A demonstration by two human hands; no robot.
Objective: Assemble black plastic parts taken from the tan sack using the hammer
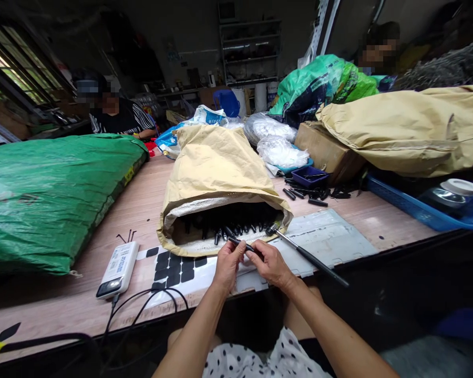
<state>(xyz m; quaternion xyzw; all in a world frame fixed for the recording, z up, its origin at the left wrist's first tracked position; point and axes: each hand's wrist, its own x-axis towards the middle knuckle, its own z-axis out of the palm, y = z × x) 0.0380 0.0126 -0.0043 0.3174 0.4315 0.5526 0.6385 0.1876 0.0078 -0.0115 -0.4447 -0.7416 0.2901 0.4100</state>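
Both of my hands meet at the table's front edge, just before the mouth of a tan paper sack (220, 168). My left hand (229, 262) pinches one end of a slim black tube-shaped part (241, 244), and my right hand (271, 262) grips its other end. The fingers partly cover the part, so its exact kind cannot be made out. Inside the sack lie many similar black pieces (236, 229). A hammer (313, 258) with a black handle rests beside my right hand, its head against the sack's lip.
A white power bank (119, 270) with black cables lies left, near a big green sack (55, 199). More black parts (318, 202) lie right by a small purple tray (310, 177). A blue tray (402, 202) holds a jar (453, 194). Two people sit across.
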